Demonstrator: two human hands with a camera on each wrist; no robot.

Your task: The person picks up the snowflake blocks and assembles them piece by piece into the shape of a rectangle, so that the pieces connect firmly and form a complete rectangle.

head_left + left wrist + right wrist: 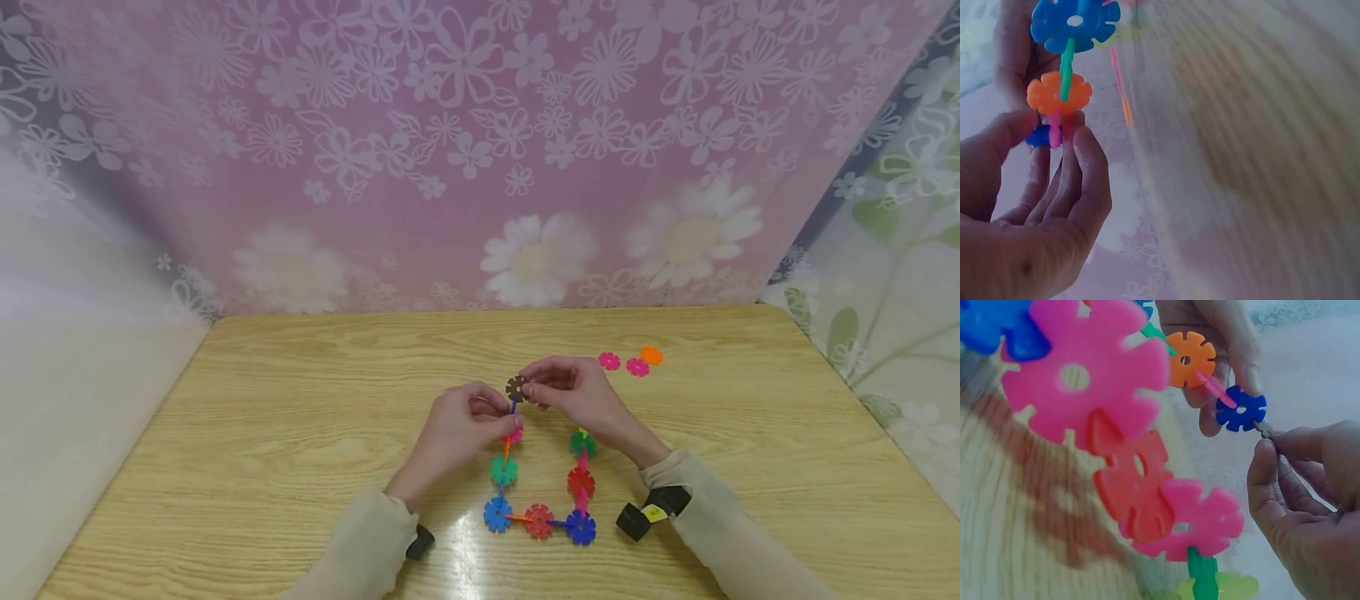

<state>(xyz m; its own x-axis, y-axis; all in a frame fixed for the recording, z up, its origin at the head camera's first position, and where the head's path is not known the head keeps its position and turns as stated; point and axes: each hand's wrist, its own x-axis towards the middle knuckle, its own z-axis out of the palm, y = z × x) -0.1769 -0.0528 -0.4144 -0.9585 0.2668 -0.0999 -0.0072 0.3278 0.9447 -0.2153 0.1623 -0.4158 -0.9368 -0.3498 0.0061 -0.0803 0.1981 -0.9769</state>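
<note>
A chain of slotted plastic snowflake discs [539,522] in several colours runs in a U shape in the head view. My left hand [459,429] pinches the upper end of its left side, with thumb and fingers by a pink disc [514,435] and a dark blue disc [1252,416]. Between the thumb and fingertips of my right hand [581,396] is a brown snowflake disc [515,387]. The brown disc's edge meets the blue disc's rim in the right wrist view. An orange disc [1054,94] sits just along the chain in the left wrist view.
Beyond the right hand, two loose pink discs [609,361] and an orange one [652,356] lie on the wooden table [262,433]. A flowered pink cloth [420,208] hangs behind the table. A black wrist camera [634,522] sits on the right wrist.
</note>
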